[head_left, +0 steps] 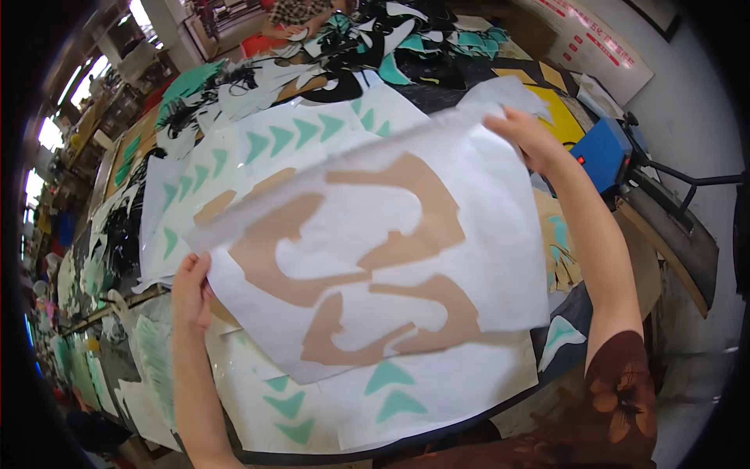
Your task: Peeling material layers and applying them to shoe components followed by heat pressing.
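Observation:
A large white sheet [508,242] carries several curved tan pieces [437,207] and is stretched between my hands above the table. My left hand [192,288] pinches its left edge. My right hand [530,137] grips the upper right corner, where the edge is folded or crumpled. Beneath the raised sheet lie white sheets with green chevron-shaped pieces [289,404]; more of these chevrons [294,137] show beyond its far edge. A few tan pieces [215,207] peek out past the far left edge, partly covered. The held sheet hides the middle of the table.
A heap of black, white and green cut pieces [391,47] covers the far side, where a person in a checked shirt [301,11] works. At right stand a blue box-shaped device [600,152] and a dark curved panel [676,242]. A yellow sheet [558,117] lies nearby.

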A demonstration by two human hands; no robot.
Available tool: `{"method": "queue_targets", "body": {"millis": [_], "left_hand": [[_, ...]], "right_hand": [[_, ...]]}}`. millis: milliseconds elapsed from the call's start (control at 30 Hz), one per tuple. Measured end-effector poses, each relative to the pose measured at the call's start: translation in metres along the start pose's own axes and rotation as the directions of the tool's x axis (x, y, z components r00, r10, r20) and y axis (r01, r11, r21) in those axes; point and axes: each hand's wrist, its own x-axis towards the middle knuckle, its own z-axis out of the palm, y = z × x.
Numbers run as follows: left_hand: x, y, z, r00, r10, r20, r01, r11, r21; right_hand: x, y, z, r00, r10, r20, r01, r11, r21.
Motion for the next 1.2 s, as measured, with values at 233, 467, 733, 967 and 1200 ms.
{"method": "queue_targets", "body": {"millis": [233, 467, 733, 967, 1200], "left_hand": [[0.129, 0.006, 0.045, 0.915, 0.146, -0.375, -0.092, 0.983, 0.157], [0.08, -0.087, -0.009, 0.929, -0.168, -0.331, 0.272, 0.915, 0.299], [-0.005, -0.138, 0.035, 0.838, -0.401, -0.371, 0.508, 0.822, 0.258], [-0.014, -0.132, 0.048, 0.791, -0.476, -0.384, 0.57, 0.802, 0.181], [-0.014, -0.131, 0.048, 0.803, -0.485, -0.347, 0.556, 0.819, 0.142]], "right_hand": [[0.134, 0.012, 0.0, 0.922, -0.371, -0.106, 0.299, 0.861, -0.411], [0.075, 0.142, -0.004, 0.992, 0.123, 0.008, -0.104, 0.874, -0.475], [0.068, 0.178, 0.011, 0.963, 0.268, -0.03, -0.256, 0.874, -0.414], [0.083, 0.174, 0.026, 0.982, 0.187, 0.035, -0.163, 0.922, -0.351], [0.094, 0.173, 0.034, 0.99, -0.135, 0.038, 0.131, 0.788, -0.602]]}}
